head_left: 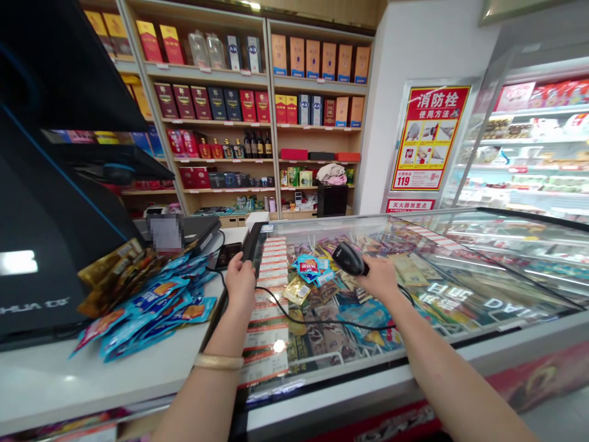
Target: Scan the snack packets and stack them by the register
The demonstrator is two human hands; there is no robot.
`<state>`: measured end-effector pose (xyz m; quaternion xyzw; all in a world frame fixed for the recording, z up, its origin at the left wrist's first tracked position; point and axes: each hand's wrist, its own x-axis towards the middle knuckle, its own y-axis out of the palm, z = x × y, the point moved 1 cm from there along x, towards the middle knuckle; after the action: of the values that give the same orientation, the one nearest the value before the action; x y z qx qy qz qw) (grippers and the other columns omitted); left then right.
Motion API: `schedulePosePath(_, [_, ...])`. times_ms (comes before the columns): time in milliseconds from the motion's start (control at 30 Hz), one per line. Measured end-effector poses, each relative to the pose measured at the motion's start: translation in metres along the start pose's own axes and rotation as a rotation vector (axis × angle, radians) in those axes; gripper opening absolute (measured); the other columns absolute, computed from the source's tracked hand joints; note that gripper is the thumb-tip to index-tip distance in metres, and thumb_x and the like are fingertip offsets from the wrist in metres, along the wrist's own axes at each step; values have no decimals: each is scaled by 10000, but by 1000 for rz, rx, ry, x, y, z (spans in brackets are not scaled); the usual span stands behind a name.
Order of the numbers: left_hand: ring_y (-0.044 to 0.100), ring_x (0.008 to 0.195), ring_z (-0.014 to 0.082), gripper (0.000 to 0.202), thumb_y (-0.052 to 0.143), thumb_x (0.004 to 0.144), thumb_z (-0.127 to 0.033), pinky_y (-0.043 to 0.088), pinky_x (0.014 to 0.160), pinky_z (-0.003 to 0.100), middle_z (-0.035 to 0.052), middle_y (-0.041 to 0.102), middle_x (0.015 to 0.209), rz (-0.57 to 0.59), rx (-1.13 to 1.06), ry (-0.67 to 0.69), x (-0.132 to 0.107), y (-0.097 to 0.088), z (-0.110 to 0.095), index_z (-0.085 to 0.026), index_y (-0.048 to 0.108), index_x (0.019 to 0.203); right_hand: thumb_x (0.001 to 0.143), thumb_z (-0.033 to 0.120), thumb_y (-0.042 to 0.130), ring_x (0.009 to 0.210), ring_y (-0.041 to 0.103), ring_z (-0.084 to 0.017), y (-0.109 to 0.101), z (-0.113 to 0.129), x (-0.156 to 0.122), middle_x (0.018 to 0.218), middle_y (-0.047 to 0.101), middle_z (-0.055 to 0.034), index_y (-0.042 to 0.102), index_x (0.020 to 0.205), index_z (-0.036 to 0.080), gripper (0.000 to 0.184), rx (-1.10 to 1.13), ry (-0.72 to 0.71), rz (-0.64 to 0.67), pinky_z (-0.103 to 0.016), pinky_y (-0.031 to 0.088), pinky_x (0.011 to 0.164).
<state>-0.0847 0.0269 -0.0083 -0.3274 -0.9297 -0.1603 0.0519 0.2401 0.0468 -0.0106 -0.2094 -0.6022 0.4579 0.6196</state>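
Observation:
My right hand (380,276) is wrapped round a black barcode scanner (348,259), held over the glass top of a display freezer (317,344). Its black cable (317,321) runs left across the glass. Just left of the scanner lie several small snack packets, blue ones (313,269) and a gold one (297,290). My left hand (242,282), below a gold-coloured bracelet (218,361) on the wrist, is by the freezer's left edge. Its fingers are curled, and whatever they hold, if anything, is hidden.
A pile of blue snack packets (156,307) and brown-gold packets (113,273) lies on the white counter (41,380) at left, beside a black checkout terminal (50,245). Shelves of boxed bottles (209,103) stand behind. A lit refrigerated case (543,147) is at the right.

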Motion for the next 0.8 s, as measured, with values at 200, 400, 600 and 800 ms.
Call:
schedulePosePath(200, [550,706,95,556,503,689,-133,507,765,282,-23,527,821,-168,-154,-187,21,-24,-14,-222,477,1237,742,303,613,865,652,-250,4,-1,1,856,741,-62,694,981,245,259,-7,1,21,-332,322,780])
schedulePosePath(400, [471,620,88,541,498,685,-106,474,714,259,-49,498,748,-230,-220,-243,26,-38,-23,-215,507,1215,742,317,620,852,650,-245,7,2,1,857,740,-60,691,930,242,214,-2,-30,2,-328,316,778])
schedulePosePath(600, [534,685,116,616,507,699,-96,485,771,300,-17,520,806,-279,-255,-285,28,-47,-29,-236,460,1297,708,260,608,859,646,-223,15,32,2,910,749,-52,685,942,236,248,95,-256,0,-350,289,830])
schedulePosePath(800, [588,865,157,553,531,670,-122,474,903,347,14,561,868,-277,-254,-242,31,-47,-24,-186,508,1219,658,283,637,834,641,-214,15,77,6,903,750,-51,679,935,230,285,208,-479,-11,-377,274,866])
